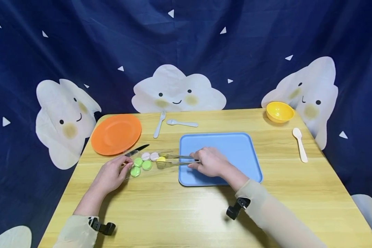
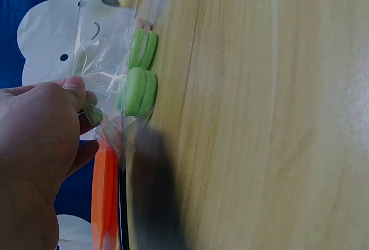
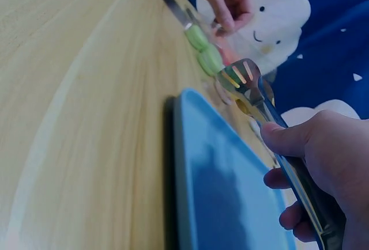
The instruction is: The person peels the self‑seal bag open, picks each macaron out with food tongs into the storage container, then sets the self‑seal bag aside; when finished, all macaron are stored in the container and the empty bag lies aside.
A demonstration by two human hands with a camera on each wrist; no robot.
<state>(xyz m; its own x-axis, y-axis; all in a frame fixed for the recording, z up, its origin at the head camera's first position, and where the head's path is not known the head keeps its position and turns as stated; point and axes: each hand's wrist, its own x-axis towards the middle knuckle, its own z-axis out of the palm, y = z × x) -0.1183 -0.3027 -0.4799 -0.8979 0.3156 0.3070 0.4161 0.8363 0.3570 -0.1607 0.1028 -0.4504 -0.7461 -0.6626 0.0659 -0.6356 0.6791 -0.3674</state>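
Observation:
My left hand (image 1: 113,172) pinches the edge of a clear plastic bag (image 2: 104,60) at its left end. Several macarons lie in the bag: green macarons (image 1: 147,165) near the left hand, pale lilac macarons (image 1: 154,156) behind them, and a yellow macaron (image 1: 161,159) toward the right. Metal tongs (image 1: 181,162) are gripped in my right hand (image 1: 210,162), which is over the blue tray (image 1: 238,155). The slotted tips of the tongs (image 3: 239,74) point left and overlap the yellow macaron in the head view.
An orange plate (image 1: 116,134) stands at the back left, with a black-bladed knife (image 1: 141,148) in front of it. Behind the tray lie a grey fork (image 1: 159,125) and spoon (image 1: 184,123). A yellow bowl (image 1: 279,113) and a white spoon (image 1: 300,146) are at the right.

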